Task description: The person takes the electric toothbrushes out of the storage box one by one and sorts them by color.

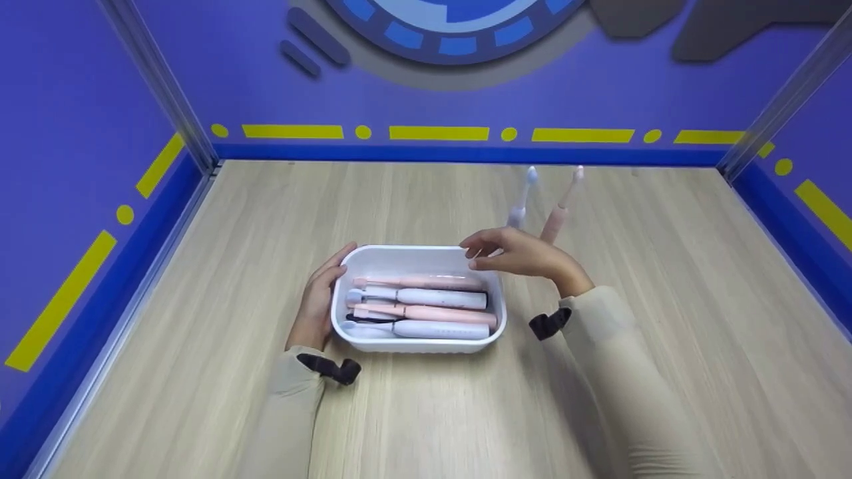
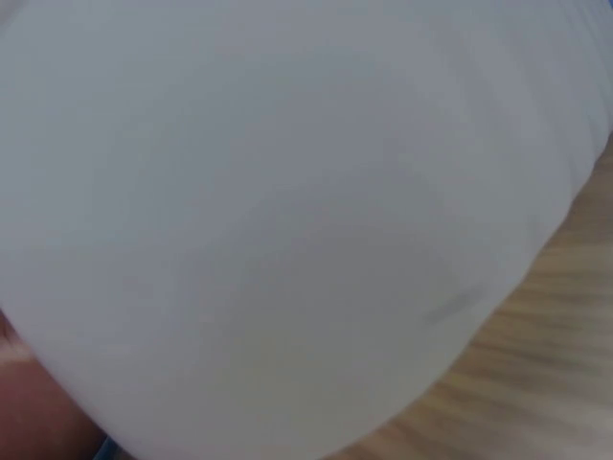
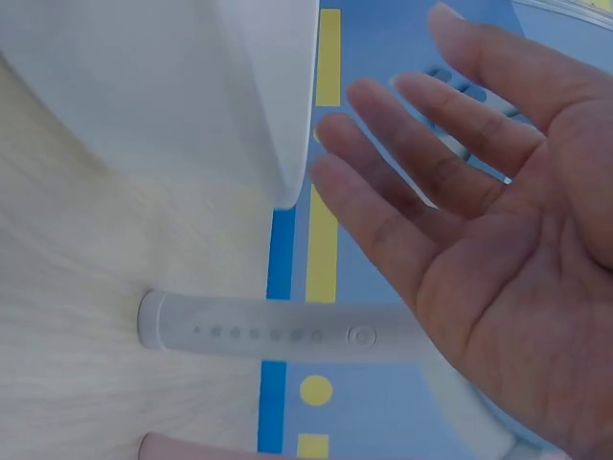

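My left hand (image 1: 316,303) grips the left end of a white plastic storage box (image 1: 419,346), whose pale wall (image 2: 287,211) fills most of the left wrist view. Inside lie several electric toothbrushes side by side, among them a white toothbrush (image 1: 442,329) nearest me and a pink toothbrush (image 1: 446,314) behind it. Over the box's far right corner hovers my right hand (image 1: 516,253), its fingers loosely bent and holding nothing. Just beyond that hand an upright white toothbrush (image 1: 518,214) and an upright pink toothbrush (image 1: 556,219) stand on the table; the hand partly hides both.
A light wood-grain table (image 1: 233,219) carries everything. Blue panels with yellow markings enclose it at the back, left and right, and metal posts (image 1: 193,143) stand at the back corners. Something black (image 1: 363,319) lies among the brushes in the box, mostly covered.
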`<state>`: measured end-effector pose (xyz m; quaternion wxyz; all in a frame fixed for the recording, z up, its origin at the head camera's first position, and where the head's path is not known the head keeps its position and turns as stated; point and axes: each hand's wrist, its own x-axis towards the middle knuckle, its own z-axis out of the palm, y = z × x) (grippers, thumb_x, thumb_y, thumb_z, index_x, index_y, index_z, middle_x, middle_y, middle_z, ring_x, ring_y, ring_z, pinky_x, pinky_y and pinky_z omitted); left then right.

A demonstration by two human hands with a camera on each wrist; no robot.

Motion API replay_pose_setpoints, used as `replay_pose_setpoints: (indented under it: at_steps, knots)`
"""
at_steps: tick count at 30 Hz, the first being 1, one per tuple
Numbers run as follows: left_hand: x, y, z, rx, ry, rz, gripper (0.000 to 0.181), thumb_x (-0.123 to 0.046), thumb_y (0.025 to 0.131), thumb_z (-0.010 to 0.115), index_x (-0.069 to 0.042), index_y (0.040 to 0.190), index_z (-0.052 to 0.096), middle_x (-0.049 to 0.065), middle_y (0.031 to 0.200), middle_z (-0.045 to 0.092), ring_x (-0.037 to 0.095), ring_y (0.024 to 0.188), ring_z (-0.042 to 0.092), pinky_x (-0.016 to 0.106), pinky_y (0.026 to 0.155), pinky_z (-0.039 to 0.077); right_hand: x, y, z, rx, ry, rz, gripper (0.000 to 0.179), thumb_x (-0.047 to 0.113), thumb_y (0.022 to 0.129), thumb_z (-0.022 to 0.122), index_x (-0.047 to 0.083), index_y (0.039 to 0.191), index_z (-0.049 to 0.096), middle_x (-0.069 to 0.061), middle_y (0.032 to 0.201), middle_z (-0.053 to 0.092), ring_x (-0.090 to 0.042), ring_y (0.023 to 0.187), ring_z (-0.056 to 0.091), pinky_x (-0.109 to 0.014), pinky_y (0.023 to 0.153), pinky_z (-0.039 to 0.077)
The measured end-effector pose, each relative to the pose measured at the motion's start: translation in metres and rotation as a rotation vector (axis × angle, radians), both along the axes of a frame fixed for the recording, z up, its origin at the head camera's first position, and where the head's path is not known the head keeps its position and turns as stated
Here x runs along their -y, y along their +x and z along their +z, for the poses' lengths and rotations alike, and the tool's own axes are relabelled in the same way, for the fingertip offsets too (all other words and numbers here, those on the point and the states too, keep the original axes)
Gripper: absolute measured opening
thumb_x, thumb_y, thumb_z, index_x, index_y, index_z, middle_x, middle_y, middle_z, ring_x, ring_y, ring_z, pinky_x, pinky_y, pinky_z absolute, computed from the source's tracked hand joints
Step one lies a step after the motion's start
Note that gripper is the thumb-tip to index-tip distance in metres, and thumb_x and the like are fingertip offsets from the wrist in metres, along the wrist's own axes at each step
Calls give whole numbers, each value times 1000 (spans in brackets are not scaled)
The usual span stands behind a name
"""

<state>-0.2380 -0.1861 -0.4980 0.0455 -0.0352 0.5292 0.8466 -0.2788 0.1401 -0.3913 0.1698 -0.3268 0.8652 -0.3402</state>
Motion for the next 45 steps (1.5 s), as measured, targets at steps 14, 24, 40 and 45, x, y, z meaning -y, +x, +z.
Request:
replay_pose_setpoints:
  at_steps: [14,24,40,45]
  knots:
    - [0,0,0,13,4,8,50,-5,97,32,-4,146,39,5,157,30,17,146,24,32,121,17,32,-9,4,54,162,78,38,19,92,61,3,127,60,-11,113,69,-25,108,63,-41,97,50]
    - [1,0,0,25,-19,3,50,-6,97,31,-7,146,39,1,157,31,15,146,25,30,121,18,47,-13,-4,47,196,149,39,11,91,58,-3,127,59,-15,115,68,-28,112,63,-40,97,51]
    - [-1,-1,-1,-16,17,-16,51,-4,96,30,-1,147,34,12,158,26,21,144,27,35,121,18,60,-19,-10,97,271,128,40,6,89,54,-2,128,58,-17,121,66,-29,119,58,-41,103,46]
    - [0,0,-1,-9,13,-11,51,-4,97,30,-1,147,35,13,158,26,22,144,26,35,121,18,64,-18,-12,110,307,137,41,8,91,54,-1,131,56,-16,125,64,-29,121,57,-41,104,45]
